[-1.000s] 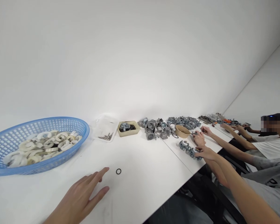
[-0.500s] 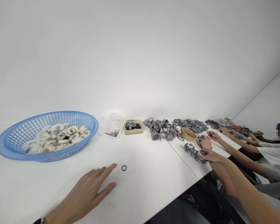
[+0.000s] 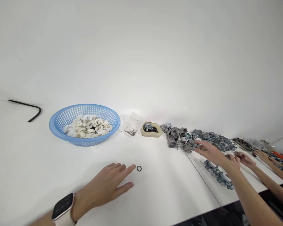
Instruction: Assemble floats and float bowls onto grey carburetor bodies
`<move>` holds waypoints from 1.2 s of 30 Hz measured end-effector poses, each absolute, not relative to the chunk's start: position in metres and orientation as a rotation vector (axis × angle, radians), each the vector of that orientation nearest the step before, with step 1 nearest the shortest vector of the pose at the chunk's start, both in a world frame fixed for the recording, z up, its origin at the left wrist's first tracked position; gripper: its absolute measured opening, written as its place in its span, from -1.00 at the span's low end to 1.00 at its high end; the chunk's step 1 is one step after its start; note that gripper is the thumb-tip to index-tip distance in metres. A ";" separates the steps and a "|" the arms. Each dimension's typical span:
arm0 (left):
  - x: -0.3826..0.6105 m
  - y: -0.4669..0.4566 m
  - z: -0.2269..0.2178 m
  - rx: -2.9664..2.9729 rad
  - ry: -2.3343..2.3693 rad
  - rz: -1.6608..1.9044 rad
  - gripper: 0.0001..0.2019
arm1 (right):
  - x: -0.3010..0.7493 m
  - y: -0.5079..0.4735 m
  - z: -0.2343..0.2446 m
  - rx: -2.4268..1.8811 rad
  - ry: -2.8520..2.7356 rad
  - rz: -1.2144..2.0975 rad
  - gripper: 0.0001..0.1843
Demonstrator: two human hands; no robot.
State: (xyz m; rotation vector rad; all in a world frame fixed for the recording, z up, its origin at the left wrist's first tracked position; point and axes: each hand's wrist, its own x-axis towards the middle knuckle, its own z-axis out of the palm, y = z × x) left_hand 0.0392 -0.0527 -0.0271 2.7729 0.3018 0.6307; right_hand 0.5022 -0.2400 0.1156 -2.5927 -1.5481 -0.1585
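My left hand (image 3: 110, 182), a watch (image 3: 63, 207) on its wrist, hovers over or rests on the white table with fingers spread and nothing in them. Just beyond its index fingertip lies a small black rubber ring (image 3: 139, 168). My right hand (image 3: 211, 153) reaches in from the right, thumb and index finger apart, beside a pile of grey cup-shaped metal castings (image 3: 174, 135). Whether its fingertips touch the pile, I cannot tell. Below that forearm, several grey metal castings (image 3: 215, 172) stand in a row, partly covered by the arm.
At left stands a blue basket (image 3: 53, 125) of white C-shaped pieces. A clear bag (image 3: 132, 121) with small metal pins and a cream tray (image 3: 152, 134) follow. More grey castings (image 3: 214, 139) are heaped along the wall. Co-workers' hands (image 3: 246, 160) work at right. A black hex key (image 3: 35, 106) lies far left.
My right hand has left the row of castings and moved left to the pile. The view has turned left, showing the watch and the hex key. My left hand stays open by the ring.
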 end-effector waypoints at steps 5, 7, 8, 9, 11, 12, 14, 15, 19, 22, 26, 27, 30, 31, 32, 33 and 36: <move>0.039 -0.053 -0.022 2.795 0.313 0.548 -0.54 | 0.416 -0.138 0.084 -2.236 -2.038 0.028 -0.58; 0.038 -0.053 -0.019 2.811 0.321 0.541 -0.55 | 0.383 -0.099 0.071 -2.132 -2.142 0.013 -0.61; 0.038 -0.053 -0.018 2.819 0.326 0.542 -0.55 | 0.368 -0.080 0.066 -2.095 -2.182 0.005 -0.63; 0.038 -0.053 -0.016 2.828 0.331 0.543 -0.55 | 0.355 -0.061 0.062 -2.071 -2.212 -0.003 -0.66; 0.038 -0.053 -0.013 2.848 0.344 0.531 -0.56 | 0.335 -0.027 0.057 -2.064 -2.254 -0.023 -0.72; 0.038 -0.053 -0.012 2.859 0.354 0.520 -0.56 | 0.327 -0.011 0.056 -2.076 -2.272 -0.034 -0.73; 0.038 -0.053 -0.010 2.877 0.377 0.500 -0.56 | 0.315 0.016 0.055 -2.116 -2.315 -0.040 -0.71; 0.038 -0.053 -0.009 2.881 0.388 0.496 -0.56 | 0.310 0.028 0.054 -2.140 -2.342 -0.031 -0.69; 0.039 -0.053 -0.008 2.878 0.409 0.495 -0.58 | 0.299 0.060 0.051 -2.242 -2.459 0.101 -0.66; 0.039 -0.054 -0.009 2.882 0.395 0.497 -0.58 | 0.296 0.070 0.045 -2.304 -2.494 0.188 -0.67; 0.040 -0.054 -0.009 2.884 0.382 0.503 -0.57 | 0.298 0.073 0.039 -2.333 -2.470 0.225 -0.65; 0.040 -0.054 -0.009 2.883 0.384 0.502 -0.57 | 0.298 0.072 0.038 -2.330 -2.460 0.229 -0.64; 0.040 -0.054 -0.009 2.870 0.399 0.494 -0.59 | 0.298 0.068 0.037 -2.298 -2.434 0.239 -0.64; 0.040 -0.054 -0.009 2.864 0.404 0.490 -0.60 | 0.297 0.067 0.037 -2.280 -2.427 0.240 -0.65; 0.040 -0.054 -0.009 2.858 0.408 0.485 -0.61 | 0.297 0.066 0.038 -2.259 -2.419 0.240 -0.65; 0.039 -0.054 -0.009 2.853 0.411 0.483 -0.61 | 0.298 0.065 0.039 -2.237 -2.408 0.234 -0.65; 0.039 -0.054 -0.009 2.857 0.422 0.490 -0.60 | 0.315 0.064 0.052 -2.215 -2.317 0.173 -0.63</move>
